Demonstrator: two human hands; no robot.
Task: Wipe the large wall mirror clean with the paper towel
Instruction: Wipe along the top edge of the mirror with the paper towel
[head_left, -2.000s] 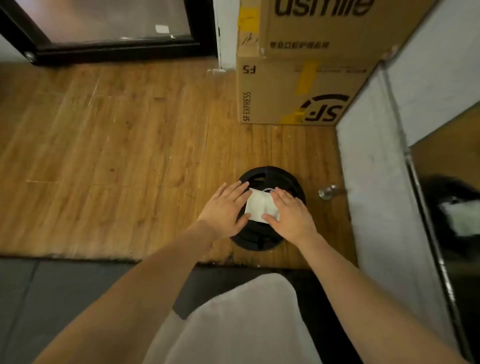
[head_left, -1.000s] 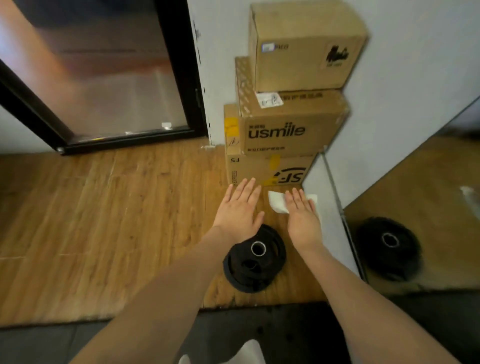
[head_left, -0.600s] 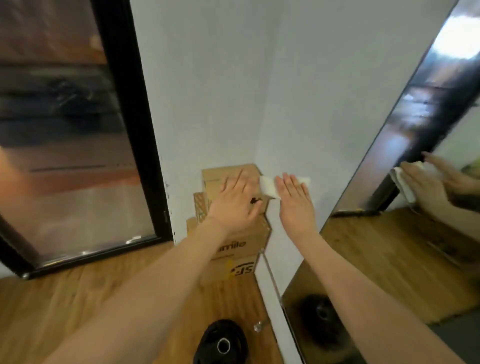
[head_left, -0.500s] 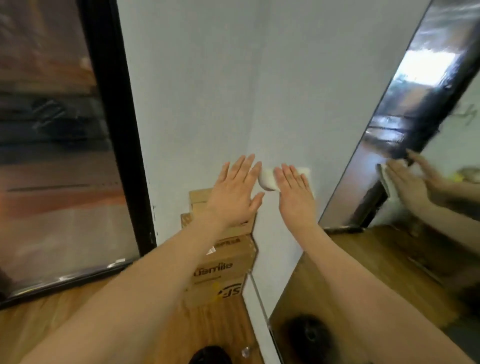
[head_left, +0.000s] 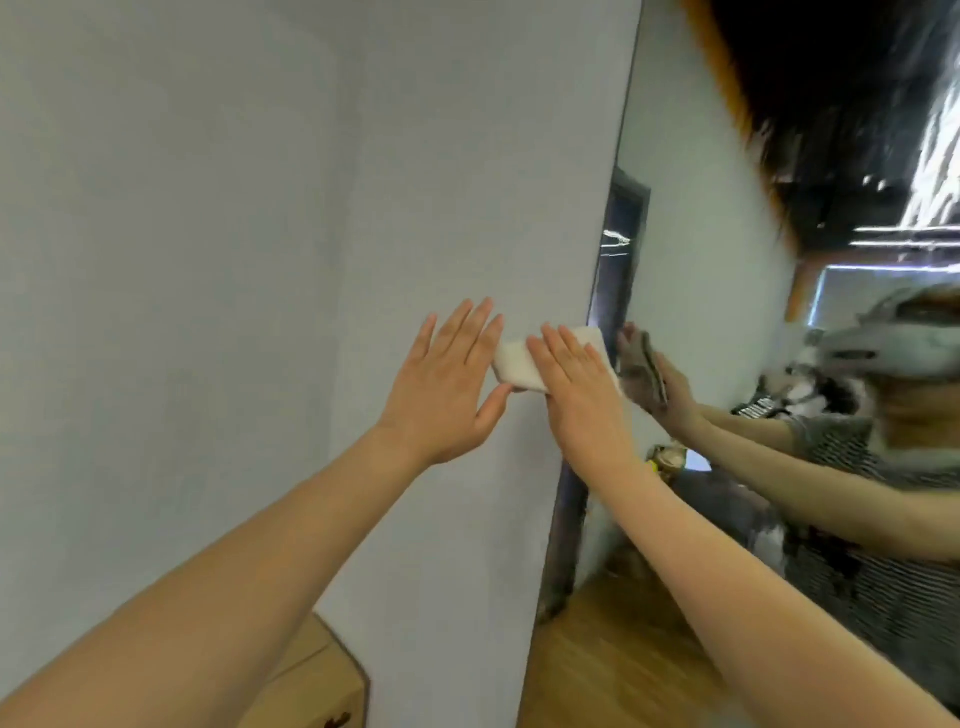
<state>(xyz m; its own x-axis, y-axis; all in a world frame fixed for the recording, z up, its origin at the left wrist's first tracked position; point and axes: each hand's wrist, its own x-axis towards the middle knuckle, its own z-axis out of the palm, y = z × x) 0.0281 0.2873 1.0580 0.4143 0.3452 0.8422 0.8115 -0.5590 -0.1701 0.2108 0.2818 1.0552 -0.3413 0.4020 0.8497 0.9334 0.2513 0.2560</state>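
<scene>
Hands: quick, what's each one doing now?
Left hand: open, fingers straight, holding nothing.
Right hand: open, straight fingers carrying the paper towel.

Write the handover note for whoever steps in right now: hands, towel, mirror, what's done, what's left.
Left hand: open, fingers straight, its thumb touching the paper towel.
Right hand: open, flat over the folded towel.
Both are raised in front of the grey wall, just left of the mirror edge.
Done: towel brought up to mirror height.
Left: move right onto the glass and wipe it; no wiping shows yet.

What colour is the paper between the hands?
White. The folded white paper towel shows best in the head view.
</scene>
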